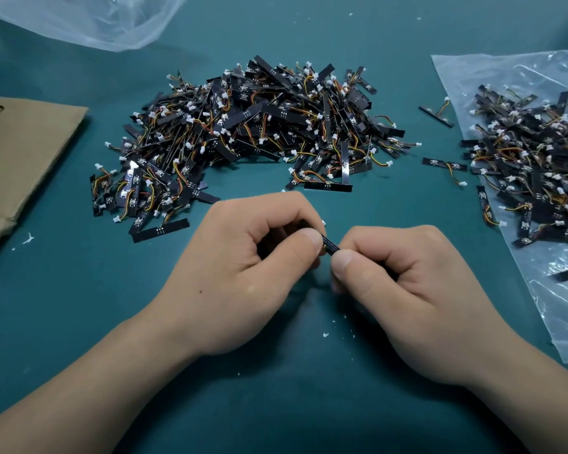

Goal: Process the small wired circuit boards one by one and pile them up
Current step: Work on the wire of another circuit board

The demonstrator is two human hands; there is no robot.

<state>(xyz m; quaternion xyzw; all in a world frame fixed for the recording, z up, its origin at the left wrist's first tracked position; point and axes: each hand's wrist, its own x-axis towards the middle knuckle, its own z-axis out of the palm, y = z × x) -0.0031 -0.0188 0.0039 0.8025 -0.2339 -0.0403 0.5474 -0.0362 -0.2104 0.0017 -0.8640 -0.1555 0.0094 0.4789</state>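
1. Near the centre of the frame, two bare hands met above the teal table (276, 404). Between them they held one small black circuit board (329, 245). Only a short slanted stretch of it showed between the thumbs.
2. The left hand (243, 273) had its fingers curled inward. Its grip was closed on the board's upper-left end, with the thumb pressed on top. The rest of that end was hidden inside the fist.
3. The right hand (400, 290) was curled in the same way. Its grip pinched the board's lower-right end, with the thumb tip against it.
4. Above the hands, across the upper middle of the frame, lay a large heap of boards (253, 132). It was a tangle of black strips, orange and yellow wires and small white connectors, resting directly on the table.
5. At the right edge, a second heap of boards (532, 172) lay on a flat clear plastic bag (564, 309).
6. Between the two heaps, two loose boards lay on the table apart from both. One (436, 117) was higher in the frame and the other (444, 164) lower.
7. At the left edge lay a sheet of brown cardboard (23, 158), near the large heap but not touching it.
8. In the upper left of the frame sat a crumpled clear bag (89, 21).
9. Small white scraps (325, 335) dotted the table below and around the hands.
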